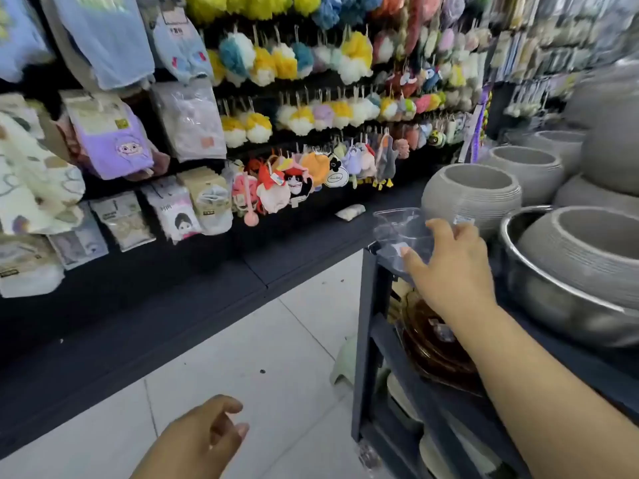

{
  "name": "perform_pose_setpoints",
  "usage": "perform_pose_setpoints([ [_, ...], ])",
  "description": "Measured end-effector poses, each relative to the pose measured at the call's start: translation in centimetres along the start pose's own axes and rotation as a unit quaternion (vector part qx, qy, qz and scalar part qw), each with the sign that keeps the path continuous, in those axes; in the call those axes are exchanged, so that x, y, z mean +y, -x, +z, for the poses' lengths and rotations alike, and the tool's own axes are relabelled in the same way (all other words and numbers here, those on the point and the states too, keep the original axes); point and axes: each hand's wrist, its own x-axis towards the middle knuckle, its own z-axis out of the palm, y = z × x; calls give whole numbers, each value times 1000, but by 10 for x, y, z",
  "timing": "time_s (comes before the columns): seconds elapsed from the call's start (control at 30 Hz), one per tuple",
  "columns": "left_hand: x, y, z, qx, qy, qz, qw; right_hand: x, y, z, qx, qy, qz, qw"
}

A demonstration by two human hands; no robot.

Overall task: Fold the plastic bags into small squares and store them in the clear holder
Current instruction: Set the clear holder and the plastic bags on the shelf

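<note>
The right hand (449, 267) is reaching over the corner of the dark shelf unit (366, 340), its fingers and thumb curling around the clear holder (397, 229) and gripping it. The clear holder is sitting on the unit's top corner, just beside a grey ribbed pot (472, 195). Behind the pot, more grey pots are standing, one inside a metal basin (553, 305). The left hand (204, 440) is hanging low over the white floor tiles (276, 357), left of the unit, fingers loosely curled and holding nothing.
</note>
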Motion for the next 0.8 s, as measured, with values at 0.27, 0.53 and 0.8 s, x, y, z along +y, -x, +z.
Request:
perform_pose_setpoints([
  [0.27, 19, -76, -7, 5, -37, 24, 999, 11, -50, 44, -13, 26, 42, 999],
  [0.53, -2, -189, -46, 30, -79, 83, 993, -38, -69, 96, 26, -56, -14, 998],
  [0.8, -55, -367, -112, -21, -114, 137, 984, -128, -142, 237, 39, -81, 25, 996],
])
